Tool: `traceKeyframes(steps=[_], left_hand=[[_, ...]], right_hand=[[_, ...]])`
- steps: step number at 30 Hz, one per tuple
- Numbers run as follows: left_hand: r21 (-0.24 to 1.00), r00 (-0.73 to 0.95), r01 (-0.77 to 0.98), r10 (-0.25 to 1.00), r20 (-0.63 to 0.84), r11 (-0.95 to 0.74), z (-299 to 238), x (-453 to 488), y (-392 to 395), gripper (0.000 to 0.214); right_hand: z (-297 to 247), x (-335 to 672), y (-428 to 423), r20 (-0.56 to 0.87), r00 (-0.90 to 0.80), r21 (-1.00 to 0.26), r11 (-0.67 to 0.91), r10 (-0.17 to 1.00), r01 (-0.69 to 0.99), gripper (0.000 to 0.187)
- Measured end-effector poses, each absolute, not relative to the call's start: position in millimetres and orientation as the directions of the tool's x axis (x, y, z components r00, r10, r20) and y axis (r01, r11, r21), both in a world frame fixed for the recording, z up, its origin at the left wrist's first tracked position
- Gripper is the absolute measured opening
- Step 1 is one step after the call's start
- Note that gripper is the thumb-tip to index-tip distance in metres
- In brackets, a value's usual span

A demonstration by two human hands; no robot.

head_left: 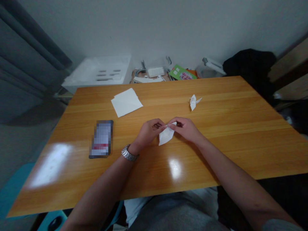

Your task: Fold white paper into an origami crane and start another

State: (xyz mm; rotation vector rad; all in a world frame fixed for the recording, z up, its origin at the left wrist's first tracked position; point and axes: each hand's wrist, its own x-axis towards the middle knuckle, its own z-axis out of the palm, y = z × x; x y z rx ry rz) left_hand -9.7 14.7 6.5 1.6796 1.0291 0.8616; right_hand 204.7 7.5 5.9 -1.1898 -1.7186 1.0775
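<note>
Both of my hands meet over the middle of the wooden table point(216, 144). My left hand point(148, 131), with a metal watch on the wrist, pinches the top of a small folded white paper point(165, 136). My right hand point(186, 128) pinches the same paper from the right, fingers closed on its upper edge. The paper's lower part hangs toward me, just above the tabletop. A finished white paper crane point(193, 102) lies farther back to the right, apart from both hands.
A stack of white paper squares point(126, 102) lies at the back left. A phone point(101, 138) rests flat to the left of my hands. Behind the table are a white tray point(98, 73), a green booklet point(181, 73), clutter and dark clothing point(250, 64).
</note>
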Motion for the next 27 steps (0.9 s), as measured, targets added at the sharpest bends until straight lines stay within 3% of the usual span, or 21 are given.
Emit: traceKeyframes(steps=[9,15,27], left_hand=[[0.978,0.319,0.185,0.947,0.031,-0.095,5.1,-3.0,13.2,0.032],[0.989,0.375,0.119,0.926,0.039,-0.09,-1.4,-3.2,14.1,0.045],[0.926,0.303,0.281,0.939,0.164,-0.252,0.7,-12.1,18.1,0.033]], right_hand=[[-0.2,205.4,11.4,0.135,-0.133,-0.941,0.169,0.982,0.294,0.023],[-6.9,208.2,16.1,0.162,-0.046,-0.943,0.169,0.986,0.287,0.025],[0.5,203.0,12.1,0.05,-0.158,-0.979,0.079,0.986,0.186,0.02]])
